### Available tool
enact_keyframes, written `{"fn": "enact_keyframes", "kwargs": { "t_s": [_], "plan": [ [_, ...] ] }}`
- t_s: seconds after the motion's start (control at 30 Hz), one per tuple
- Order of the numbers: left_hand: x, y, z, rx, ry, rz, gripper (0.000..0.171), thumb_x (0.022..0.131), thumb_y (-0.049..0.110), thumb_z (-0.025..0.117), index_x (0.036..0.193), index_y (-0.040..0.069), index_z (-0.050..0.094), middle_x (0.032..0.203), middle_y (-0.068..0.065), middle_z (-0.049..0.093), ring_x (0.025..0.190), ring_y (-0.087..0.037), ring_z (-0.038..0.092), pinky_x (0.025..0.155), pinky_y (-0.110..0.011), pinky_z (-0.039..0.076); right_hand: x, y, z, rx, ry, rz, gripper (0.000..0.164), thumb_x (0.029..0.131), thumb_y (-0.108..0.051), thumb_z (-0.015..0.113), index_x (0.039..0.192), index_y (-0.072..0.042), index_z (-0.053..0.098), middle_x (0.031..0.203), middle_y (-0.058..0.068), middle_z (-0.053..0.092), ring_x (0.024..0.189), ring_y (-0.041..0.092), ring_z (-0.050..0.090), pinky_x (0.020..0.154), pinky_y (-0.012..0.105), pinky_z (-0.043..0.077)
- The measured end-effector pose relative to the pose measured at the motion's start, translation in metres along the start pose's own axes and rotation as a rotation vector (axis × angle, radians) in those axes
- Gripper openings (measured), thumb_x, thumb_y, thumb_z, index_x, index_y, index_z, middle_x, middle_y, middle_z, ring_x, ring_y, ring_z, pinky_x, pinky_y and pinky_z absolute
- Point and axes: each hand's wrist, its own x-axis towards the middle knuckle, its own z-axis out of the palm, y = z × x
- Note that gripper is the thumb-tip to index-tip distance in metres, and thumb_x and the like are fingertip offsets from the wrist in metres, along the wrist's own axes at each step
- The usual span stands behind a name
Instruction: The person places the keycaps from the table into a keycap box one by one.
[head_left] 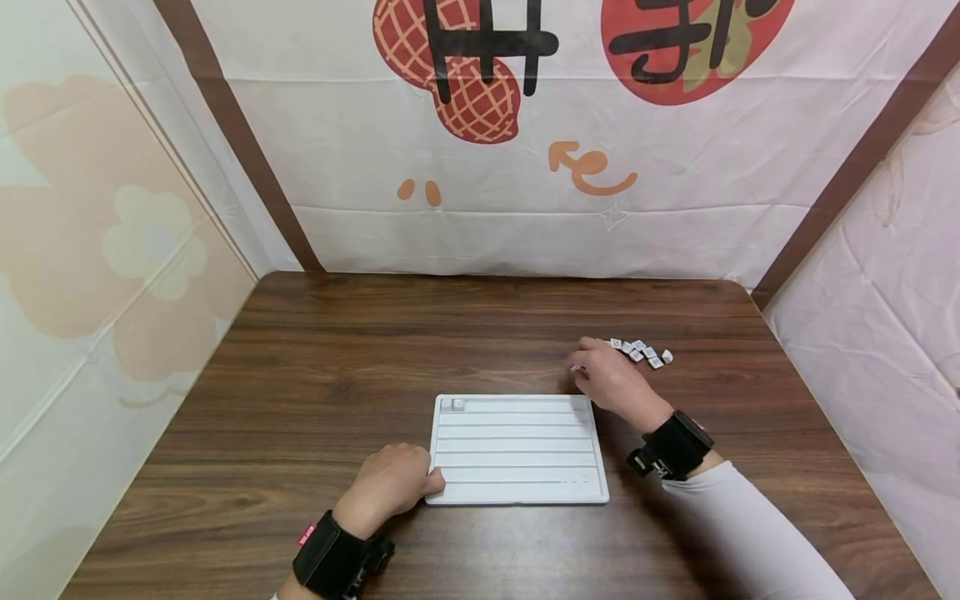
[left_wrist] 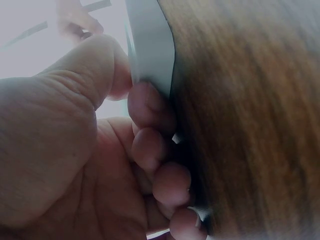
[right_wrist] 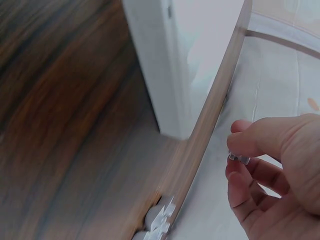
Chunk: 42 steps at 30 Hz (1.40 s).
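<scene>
The left hand (head_left: 393,479) grips the board (head_left: 517,446) by its left edge, seemingly to steady it, while past the far right corner the right hand (head_left: 611,379) pinches a tile (right_wrist: 244,160), loose tiles (head_left: 650,352) just beyond, likely for easy reach.

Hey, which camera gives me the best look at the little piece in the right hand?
The right wrist view: there the piece, pinched by the right hand, shows close up. The head view shows it only as a speck; in the left wrist view I can't make it out.
</scene>
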Motion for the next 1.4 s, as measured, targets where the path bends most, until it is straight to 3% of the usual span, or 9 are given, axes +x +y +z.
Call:
{"fn": "enact_keyframes", "kwargs": {
  "t_s": [0.17,0.57,0.77,1.17,1.4],
  "plan": [
    [0.0,-0.001,0.002,0.004,0.025,0.009,0.037,0.081,0.02,0.061,0.053,0.014,0.039,0.058,-0.001,0.042,0.055,-0.019,0.036,0.05,-0.036,0.033,0.005,-0.013,0.003,0.015,-0.026,-0.003,0.021,0.088,0.003,0.066,0.105,-0.006,0.074,0.101,0.006,0.06,0.082,0.016,0.057,0.068,0.032,0.047],
    [0.0,-0.003,0.002,0.005,0.042,0.021,0.037,0.08,0.019,0.061,0.052,0.015,0.037,0.057,-0.001,0.041,0.054,-0.019,0.035,0.05,-0.035,0.032,0.019,-0.043,0.012,-0.015,-0.049,-0.099,0.017,0.091,0.0,0.065,0.103,-0.009,0.073,0.103,0.006,0.06,0.072,0.013,0.058,0.061,0.026,0.047],
    [0.001,-0.002,0.001,0.0,0.041,0.022,0.038,0.082,0.019,0.061,0.053,0.014,0.037,0.057,-0.001,0.042,0.054,-0.019,0.036,0.05,-0.036,0.033,0.027,-0.059,0.018,-0.054,-0.083,-0.144,0.016,0.092,-0.003,0.066,0.104,-0.011,0.074,0.1,0.003,0.062,0.08,0.013,0.063,0.066,0.026,0.05],
    [0.0,-0.002,-0.001,0.006,0.039,0.025,0.037,0.082,0.02,0.061,0.053,0.014,0.04,0.059,-0.002,0.046,0.056,-0.021,0.041,0.053,-0.039,0.037,0.039,-0.09,0.027,0.024,-0.163,-0.17,0.021,0.093,0.0,0.063,0.111,-0.008,0.072,0.102,0.006,0.062,0.083,0.015,0.062,0.069,0.029,0.051],
    [0.0,-0.002,0.0,-0.001,0.028,0.014,0.036,0.083,0.02,0.062,0.053,0.013,0.043,0.06,-0.001,0.047,0.056,-0.021,0.042,0.052,-0.04,0.038,0.043,-0.104,0.038,-0.032,-0.171,-0.186,0.019,0.092,-0.003,0.066,0.11,-0.008,0.069,0.101,0.006,0.061,0.085,0.017,0.063,0.071,0.032,0.052]
  ]
}}
